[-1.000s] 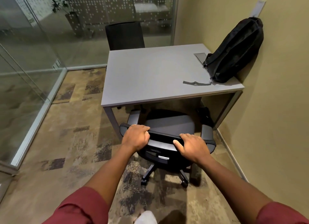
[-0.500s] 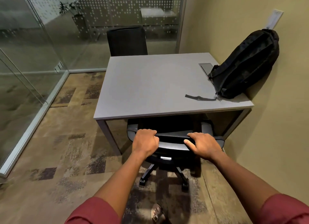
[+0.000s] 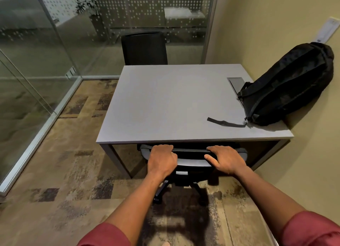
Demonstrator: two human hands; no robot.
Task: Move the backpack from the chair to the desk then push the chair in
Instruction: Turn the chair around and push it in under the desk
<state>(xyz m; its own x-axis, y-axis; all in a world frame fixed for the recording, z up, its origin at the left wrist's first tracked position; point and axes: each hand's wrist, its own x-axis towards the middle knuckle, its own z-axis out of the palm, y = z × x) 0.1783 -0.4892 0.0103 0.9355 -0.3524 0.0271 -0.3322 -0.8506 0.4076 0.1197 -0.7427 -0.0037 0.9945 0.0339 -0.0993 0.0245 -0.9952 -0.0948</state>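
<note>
A black backpack (image 3: 288,86) rests on the right side of the grey desk (image 3: 165,102), leaning against the yellow wall, with one strap trailing over the desktop. The black and grey office chair (image 3: 191,161) sits tucked under the desk's near edge; only the top of its backrest and its wheeled base show. My left hand (image 3: 161,159) grips the left of the backrest's top edge. My right hand (image 3: 225,158) lies on the right of that edge, fingers curled over it and thumb out.
A second black chair (image 3: 144,48) stands at the desk's far side. Glass partitions (image 3: 46,43) enclose the left and back. The yellow wall (image 3: 303,172) runs close along the right. Patterned carpet (image 3: 64,181) covers the floor.
The chair has rolled forward, further under the desk, with both hands still on its backrest. My view has moved closer to the desk.
</note>
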